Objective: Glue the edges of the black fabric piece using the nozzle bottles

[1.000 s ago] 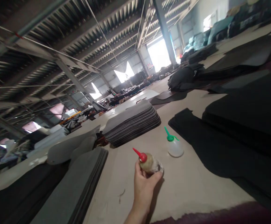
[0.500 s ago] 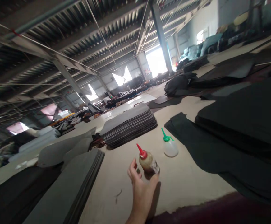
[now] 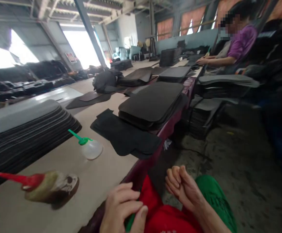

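My left hand (image 3: 123,208) is at the table's near edge, over my red and green clothing. Its fingers are bent and apart from the thumb, with green showing between and no held thing visible. Further right, my right hand (image 3: 183,187) is above my lap, fingers curled in toward the palm, and nothing shows in it. On the table to the left stands a squeeze bottle with a red nozzle (image 3: 50,187) and brown contents, apart from both hands. Beyond it is a round, whitish squeeze bottle with a green nozzle (image 3: 92,149).
A thick stack of dark sheets (image 3: 31,129) is at the left. Dark cut pieces (image 3: 126,132) and another stack (image 3: 153,102) lie along the table's right edge (image 3: 165,129). Across the aisle floor (image 3: 230,161), further back, a person in purple (image 3: 241,42) works at the table.
My view has swung right and down. My left hand, earlier around the red-nozzled bottle with fingers apart, is now away from it near my lap. My right hand and the co-worker have come into view.
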A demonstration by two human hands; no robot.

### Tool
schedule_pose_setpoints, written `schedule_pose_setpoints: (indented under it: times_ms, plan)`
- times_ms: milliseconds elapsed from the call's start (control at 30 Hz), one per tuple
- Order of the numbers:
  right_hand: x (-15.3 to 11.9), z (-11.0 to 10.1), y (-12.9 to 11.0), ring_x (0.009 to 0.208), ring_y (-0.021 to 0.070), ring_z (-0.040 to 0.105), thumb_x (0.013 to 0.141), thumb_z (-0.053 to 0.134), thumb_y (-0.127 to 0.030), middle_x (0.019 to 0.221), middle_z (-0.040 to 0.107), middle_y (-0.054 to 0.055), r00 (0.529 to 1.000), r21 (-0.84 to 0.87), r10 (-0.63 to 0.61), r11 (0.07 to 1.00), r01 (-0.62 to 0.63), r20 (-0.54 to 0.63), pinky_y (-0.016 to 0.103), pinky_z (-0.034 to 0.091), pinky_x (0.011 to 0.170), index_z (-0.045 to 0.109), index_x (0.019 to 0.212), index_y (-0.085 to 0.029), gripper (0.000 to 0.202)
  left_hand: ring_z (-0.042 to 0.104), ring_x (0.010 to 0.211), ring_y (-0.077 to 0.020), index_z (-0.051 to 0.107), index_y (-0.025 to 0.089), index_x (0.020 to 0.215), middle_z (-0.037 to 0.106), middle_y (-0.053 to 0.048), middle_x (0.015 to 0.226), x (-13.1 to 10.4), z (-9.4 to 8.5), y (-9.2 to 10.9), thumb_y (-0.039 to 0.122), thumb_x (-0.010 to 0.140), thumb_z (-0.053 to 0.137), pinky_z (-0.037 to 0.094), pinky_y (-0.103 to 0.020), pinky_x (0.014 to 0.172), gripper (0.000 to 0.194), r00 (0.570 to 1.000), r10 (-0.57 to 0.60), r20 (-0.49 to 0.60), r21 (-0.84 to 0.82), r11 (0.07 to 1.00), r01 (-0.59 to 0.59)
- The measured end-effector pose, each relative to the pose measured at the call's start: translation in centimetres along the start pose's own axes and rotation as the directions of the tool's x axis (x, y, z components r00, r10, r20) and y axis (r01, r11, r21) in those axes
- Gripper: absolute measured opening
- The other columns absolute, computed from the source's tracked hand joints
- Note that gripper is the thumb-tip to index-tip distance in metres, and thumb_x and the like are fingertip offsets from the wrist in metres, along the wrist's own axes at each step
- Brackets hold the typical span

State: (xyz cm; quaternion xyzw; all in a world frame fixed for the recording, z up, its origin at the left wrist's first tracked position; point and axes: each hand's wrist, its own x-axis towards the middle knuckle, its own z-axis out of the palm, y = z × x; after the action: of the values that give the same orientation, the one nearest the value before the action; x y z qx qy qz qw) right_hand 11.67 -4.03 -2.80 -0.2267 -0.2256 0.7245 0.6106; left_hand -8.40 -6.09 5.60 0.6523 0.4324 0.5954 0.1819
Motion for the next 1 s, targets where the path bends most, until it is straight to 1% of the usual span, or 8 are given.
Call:
schedule_pose_setpoints:
  times_ms: [100, 200, 400, 533, 700, 800, 900, 1000]
  plan:
    - [-0.4, 1.8, 0.0, 0.046, 0.0064, 0.039, 0.088, 0.065, -0.061, 0.058, 0.038, -0.004, 0.998, -0.008, -0.004, 1.000, 0.005, 0.060, 0.021, 0.033, 0.049, 0.037, 0.063, -0.016, 0.060, 0.065, 0.072, -0.0265, 0.077, 0.026, 0.070, 0.069, -0.007, 0.065, 0.2, 3.1, 1.5, 0.035, 0.083, 0.072, 0.053, -0.038, 0.075, 0.016, 0.974, -0.190, 0.126, -0.250, 0.944, 0.217]
    - [-1.0, 2.2, 0.4, 0.049, 0.0064, 0.040, 0.084, 0.071, -0.059, 0.061, 0.042, -0.002, 0.998, -0.036, 0.008, 0.999, -0.005, 0.064, 0.020, 0.032, 0.049, 0.042, 0.063, -0.015, 0.057, 0.065, 0.072, -0.0242, 0.080, 0.024, 0.080, 0.070, -0.009, 0.076, 0.1, 4.8, 1.7, 0.031, 0.088, 0.066, 0.052, -0.033, 0.069, 0.017, 0.925, -0.284, 0.251, -0.313, 0.881, 0.355]
    - [-1.3, 2.2, 1.7, 0.054, 0.0037, 0.032, 0.078, 0.081, -0.047, 0.061, 0.038, -0.005, 0.997, -0.081, 0.052, 0.995, -0.056, -0.049, 0.014, 0.029, 0.051, 0.042, 0.067, -0.014, 0.052, 0.066, 0.078, -0.0207, 0.079, 0.024, 0.087, 0.070, -0.004, 0.084, 0.2, 6.1, 0.9, 0.018, 0.069, 0.082, 0.052, -0.027, 0.072, 0.020, 0.875, -0.314, 0.368, -0.262, 0.868, 0.421]
    - [-1.5, 2.2, 2.0, 0.054, 0.0032, 0.038, 0.083, 0.078, -0.039, 0.066, 0.048, -0.003, 0.998, -0.139, 0.031, 0.990, -0.039, -0.060, 0.013, 0.030, 0.050, 0.048, 0.068, -0.012, 0.043, 0.063, 0.071, -0.0175, 0.076, 0.022, 0.073, 0.065, -0.002, 0.075, 0.1, 6.3, 0.6, 0.022, 0.080, 0.076, 0.050, -0.026, 0.067, 0.006, 0.864, -0.371, 0.340, -0.334, 0.812, 0.479]
    - [-1.8, 2.7, 1.6, 0.052, 0.0055, 0.047, 0.087, 0.076, -0.034, 0.061, 0.052, -0.001, 1.000, -0.135, 0.011, 0.991, -0.010, 0.009, 0.015, 0.037, 0.053, 0.056, 0.069, -0.012, 0.035, 0.049, 0.051, -0.0101, 0.065, 0.017, 0.065, 0.054, 0.001, 0.066, 0.1, 6.6, 0.3, 0.033, 0.083, 0.073, 0.039, -0.022, 0.049, 0.026, 0.675, -0.559, 0.482, -0.482, 0.474, 0.737]
    - [-1.8, 3.2, 0.7, 0.054, 0.0072, 0.049, 0.087, 0.069, -0.055, 0.067, 0.053, -0.001, 0.999, -0.020, 0.003, 1.000, -0.002, 0.049, 0.018, 0.042, 0.055, 0.063, 0.082, -0.016, 0.039, 0.046, 0.053, -0.0094, 0.057, 0.018, 0.069, 0.052, 0.004, 0.058, 0.4, 6.7, -0.5, 0.037, 0.087, 0.070, 0.038, -0.021, 0.054, 0.029, 0.582, -0.663, 0.470, -0.526, 0.319, 0.788]
    - [-1.6, 3.5, -0.5, 0.082, 0.0130, 0.063, 0.090, 0.046, -0.077, 0.104, 0.065, 0.005, 0.996, 0.219, 0.043, 0.974, -0.060, 0.081, 0.022, 0.053, 0.065, 0.069, 0.114, -0.022, 0.064, 0.045, 0.056, -0.0096, 0.054, 0.018, 0.069, 0.052, 0.004, 0.058, 0.7, 6.8, -1.1, 0.043, 0.090, 0.065, 0.040, -0.021, 0.058, 0.035, 0.613, -0.693, 0.379, -0.503, 0.402, 0.765]
    - [-1.5, 3.5, -1.3, 0.127, 0.0195, 0.053, 0.090, 0.033, -0.084, 0.151, 0.044, 0.006, 0.987, 0.415, 0.055, 0.903, -0.115, 0.153, 0.032, 0.054, 0.096, 0.058, 0.139, -0.020, 0.085, 0.043, 0.057, -0.0100, 0.050, 0.019, 0.063, 0.049, 0.004, 0.058, 0.7, 6.7, -1.6, 0.048, 0.096, 0.055, 0.042, -0.021, 0.060, 0.044, 0.659, -0.686, 0.308, -0.469, 0.493, 0.733]
